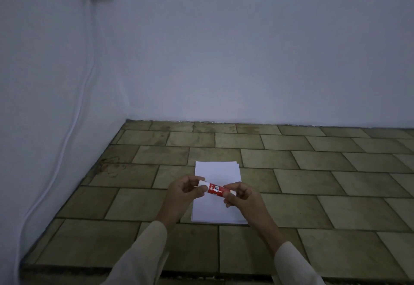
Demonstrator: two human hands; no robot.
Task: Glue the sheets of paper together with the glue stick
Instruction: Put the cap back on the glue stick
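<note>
Here: glue stick (215,190) is held in the air above the sheets (216,170), not touching them. Its long axis runs left to right across the body, the right end a shade lower.

Left hand (183,191) pinches the left, white end between thumb and fingertips. Right hand (243,197) curls its fingers round the right end. The red label shows between the two grips, and the stick spans the gap, so neither hand is nearer.

The sheets lie stacked on the tiled floor (313,172) directly beneath, long side running away from the person.

Which end carries the cap I cannot tell. Judgement: this is the uncapping step, gluing not begun. The pull should go straight along the stick's axis, hands parting sideways. The open end must then turn down toward the top sheet.
</note>
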